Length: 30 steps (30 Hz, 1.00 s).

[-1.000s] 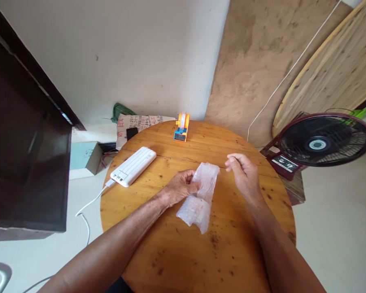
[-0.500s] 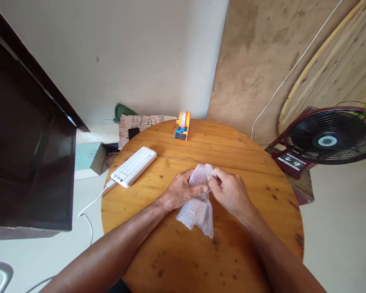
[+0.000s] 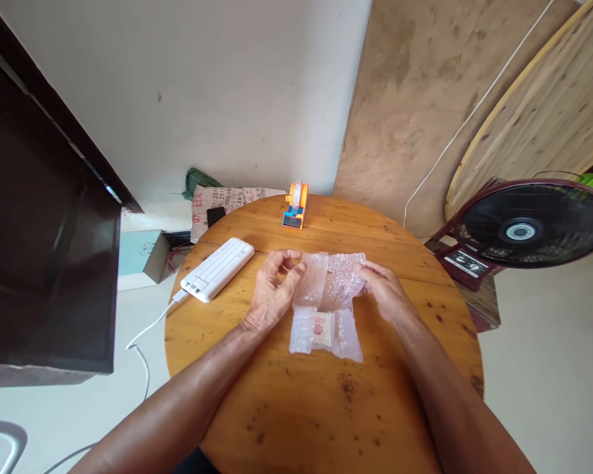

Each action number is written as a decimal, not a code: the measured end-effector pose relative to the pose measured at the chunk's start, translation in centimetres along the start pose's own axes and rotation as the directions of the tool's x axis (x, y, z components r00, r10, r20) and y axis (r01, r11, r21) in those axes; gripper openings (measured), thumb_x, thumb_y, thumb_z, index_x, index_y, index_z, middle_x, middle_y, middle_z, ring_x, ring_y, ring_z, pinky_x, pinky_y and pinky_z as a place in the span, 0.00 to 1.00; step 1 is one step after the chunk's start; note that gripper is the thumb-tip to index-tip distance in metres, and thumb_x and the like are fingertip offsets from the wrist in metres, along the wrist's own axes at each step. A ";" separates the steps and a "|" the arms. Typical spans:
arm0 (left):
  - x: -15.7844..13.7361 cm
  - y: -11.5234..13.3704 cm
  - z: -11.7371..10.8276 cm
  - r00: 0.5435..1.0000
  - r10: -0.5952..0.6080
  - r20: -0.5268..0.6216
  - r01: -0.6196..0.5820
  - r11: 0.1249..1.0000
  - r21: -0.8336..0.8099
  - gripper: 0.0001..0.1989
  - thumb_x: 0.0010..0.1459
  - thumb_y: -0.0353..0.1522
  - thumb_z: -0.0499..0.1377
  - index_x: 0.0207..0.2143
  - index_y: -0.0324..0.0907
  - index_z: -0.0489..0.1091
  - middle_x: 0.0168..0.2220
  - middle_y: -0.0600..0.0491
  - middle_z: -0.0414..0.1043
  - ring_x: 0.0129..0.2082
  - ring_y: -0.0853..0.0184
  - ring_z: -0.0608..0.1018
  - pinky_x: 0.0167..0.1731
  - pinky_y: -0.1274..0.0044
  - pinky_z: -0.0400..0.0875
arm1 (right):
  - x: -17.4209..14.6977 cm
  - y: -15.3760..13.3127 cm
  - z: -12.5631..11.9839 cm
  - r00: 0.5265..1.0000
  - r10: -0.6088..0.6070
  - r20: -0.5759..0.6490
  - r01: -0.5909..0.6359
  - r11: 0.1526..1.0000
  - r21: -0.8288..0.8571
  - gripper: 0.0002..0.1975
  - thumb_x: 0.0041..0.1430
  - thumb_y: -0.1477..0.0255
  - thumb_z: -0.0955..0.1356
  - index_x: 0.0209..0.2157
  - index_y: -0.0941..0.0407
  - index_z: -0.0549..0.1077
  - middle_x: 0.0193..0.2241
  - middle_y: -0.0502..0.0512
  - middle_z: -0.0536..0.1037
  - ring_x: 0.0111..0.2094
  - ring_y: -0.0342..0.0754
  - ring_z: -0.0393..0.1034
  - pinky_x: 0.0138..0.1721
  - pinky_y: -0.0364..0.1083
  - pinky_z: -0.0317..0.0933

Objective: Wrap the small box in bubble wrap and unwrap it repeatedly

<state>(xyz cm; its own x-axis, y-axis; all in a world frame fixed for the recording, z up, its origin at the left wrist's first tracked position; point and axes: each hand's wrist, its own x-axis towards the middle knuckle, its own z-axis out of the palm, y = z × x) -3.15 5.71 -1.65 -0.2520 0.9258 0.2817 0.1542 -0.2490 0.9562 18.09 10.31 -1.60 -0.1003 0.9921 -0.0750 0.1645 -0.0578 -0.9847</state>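
We pinch crinkled, see-through bubble wrap [image 3: 344, 280] by opposite edges, left hand [image 3: 277, 288] and right hand [image 3: 384, 289]; a flat, squarish packet [image 3: 322, 330] sits at its near end, over the round, smooth wooden table [image 3: 296, 408].

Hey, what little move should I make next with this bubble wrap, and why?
I'd probably pull the upper part of the bubble wrap gently flat: the left hand and right hand are at its opposite edges, its right side looks crumpled, and the small packet lies in the lower part, away from both hands.
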 end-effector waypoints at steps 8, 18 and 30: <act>-0.1 0.6 -0.6 0.968 0.008 0.252 -0.043 0.990 0.135 0.24 0.51 0.43 0.62 0.46 0.40 0.70 0.34 0.51 0.67 0.37 0.63 0.69 0.41 0.72 0.64 | 0.7 0.1 -0.4 0.989 -0.086 -0.121 0.103 0.984 0.148 0.14 0.49 0.57 0.70 0.27 0.54 0.70 0.27 0.52 0.75 0.28 0.47 0.69 0.27 0.44 0.64; -0.8 0.2 0.5 0.926 -0.116 0.359 0.071 0.988 0.135 0.24 0.46 0.33 0.61 0.48 0.40 0.69 0.26 0.57 0.65 0.26 0.70 0.67 0.28 0.79 0.62 | 0.1 -0.4 0.0 0.981 -0.193 0.003 0.192 0.977 0.095 0.15 0.53 0.55 0.68 0.31 0.54 0.71 0.27 0.51 0.73 0.30 0.47 0.68 0.31 0.45 0.62; 1.8 -2.1 -1.8 0.996 -0.074 -0.051 0.085 0.953 0.291 0.23 0.46 0.28 0.56 0.48 0.39 0.66 0.27 0.55 0.68 0.28 0.67 0.71 0.29 0.77 0.64 | 1.5 0.6 -3.7 0.976 -0.205 -0.077 0.048 0.542 -0.839 0.09 0.55 0.66 0.63 0.25 0.53 0.72 0.24 0.50 0.75 0.27 0.47 0.67 0.27 0.43 0.51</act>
<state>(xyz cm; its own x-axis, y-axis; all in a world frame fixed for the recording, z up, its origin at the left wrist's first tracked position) -5.66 7.35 -3.05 -0.3114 0.9258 0.2144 0.4035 -0.0755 0.9118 21.67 12.21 -1.71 -0.0560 0.9885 0.1408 0.9075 0.1092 -0.4057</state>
